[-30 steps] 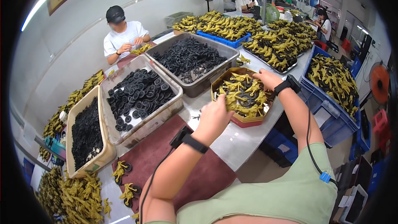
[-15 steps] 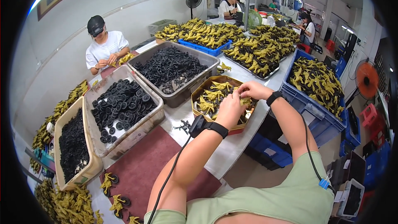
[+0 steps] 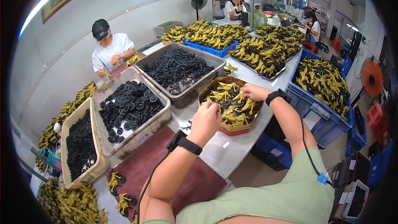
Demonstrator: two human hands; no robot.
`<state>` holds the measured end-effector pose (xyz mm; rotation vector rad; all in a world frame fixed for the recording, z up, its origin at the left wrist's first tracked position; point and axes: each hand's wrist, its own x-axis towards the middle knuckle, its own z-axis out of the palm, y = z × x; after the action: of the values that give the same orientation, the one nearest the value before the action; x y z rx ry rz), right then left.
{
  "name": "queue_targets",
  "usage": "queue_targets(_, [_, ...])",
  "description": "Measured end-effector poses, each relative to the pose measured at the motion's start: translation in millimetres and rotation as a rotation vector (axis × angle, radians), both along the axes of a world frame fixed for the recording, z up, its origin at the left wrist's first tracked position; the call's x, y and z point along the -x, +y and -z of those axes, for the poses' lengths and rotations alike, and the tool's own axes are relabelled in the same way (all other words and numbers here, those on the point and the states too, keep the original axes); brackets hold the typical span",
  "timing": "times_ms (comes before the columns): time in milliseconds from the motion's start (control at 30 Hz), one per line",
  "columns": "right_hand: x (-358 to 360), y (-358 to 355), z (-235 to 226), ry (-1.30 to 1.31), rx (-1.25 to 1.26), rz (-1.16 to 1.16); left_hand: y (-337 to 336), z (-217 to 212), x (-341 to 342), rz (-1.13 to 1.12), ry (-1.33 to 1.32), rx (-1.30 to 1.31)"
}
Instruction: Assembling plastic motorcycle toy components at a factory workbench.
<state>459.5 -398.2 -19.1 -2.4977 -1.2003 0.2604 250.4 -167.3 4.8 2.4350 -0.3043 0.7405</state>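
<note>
A gold octagonal box with a red base holds several yellow toy motorcycles with black wheels. My right hand reaches over the box's right side, its fingers closed on a yellow toy motorcycle. At the left rim is my left hand, thumb and fingers pressed together; whatever lies between them is too small and hidden to name. Small black parts lie on the table beside my left wrist.
Left of the box stand a grey bin of black parts, a white bin of black wheels and a cream bin. A blue crate of yellow toys stands right. Across the table a co-worker handles yellow pieces.
My hands, close together over the box before, are now apart. The left has moved left and nearer me to the rim; the right stays over the box. The whole view has shifted slightly.
</note>
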Motion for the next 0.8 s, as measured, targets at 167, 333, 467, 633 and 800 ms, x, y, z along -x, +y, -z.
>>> queue_targets(167, [21, -11, 19, -0.096, -0.006, 0.014, 19, -11, 35, 0.035, 0.117, -0.016])
queue_targets(333, [45, -17, 20, -0.200, -0.135, 0.116, 50, -24, 84, 0.018, 0.138, -0.062])
queue_targets(467, [73, 10, -13, -0.201, -0.088, -0.005, 92, -32, 128, -0.085, 0.168, -0.081])
queue_targets(633, [103, 43, -27, -0.017, 0.161, -0.156, 142, -48, 201, -0.325, 0.282, -0.105])
queue_targets(800, [101, 48, -24, 0.012, 0.069, -0.058, 192, -57, 283, -0.606, 0.382, 0.061])
